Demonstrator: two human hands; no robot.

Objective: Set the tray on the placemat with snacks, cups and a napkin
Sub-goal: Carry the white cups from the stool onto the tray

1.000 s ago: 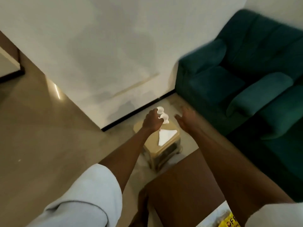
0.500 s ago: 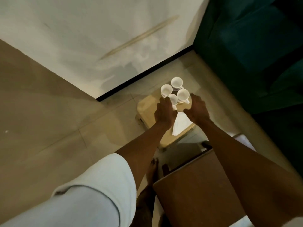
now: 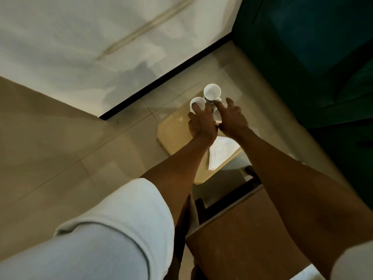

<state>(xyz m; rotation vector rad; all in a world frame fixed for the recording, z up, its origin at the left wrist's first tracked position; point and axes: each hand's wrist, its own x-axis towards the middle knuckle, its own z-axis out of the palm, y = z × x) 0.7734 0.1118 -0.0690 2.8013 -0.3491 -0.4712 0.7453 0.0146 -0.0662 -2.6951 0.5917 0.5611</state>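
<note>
Several small white cups stand together at the far end of a low beige stand (image 3: 173,129) on the floor. My left hand (image 3: 201,123) grips the left cup (image 3: 196,102), fingertips over its rim. My right hand (image 3: 232,119) reaches beside it, its fingers curled at the handle of the far cup (image 3: 212,91). A third cup (image 3: 217,116) shows only as a sliver between my hands. A folded white napkin (image 3: 223,152) lies on the stand's near end, partly under my right forearm. No tray, placemat or snacks can be made out.
A brown wooden table (image 3: 242,241) sits close below me at the lower right. A dark green sofa (image 3: 323,57) fills the right side. A white wall (image 3: 80,47) with a black skirting stands behind the stand. My bare foot (image 3: 181,223) rests on the tiled floor.
Both hands moved forward from behind the cups onto them, covering two of them. The camera has come closer and tilted further down over the stand.
</note>
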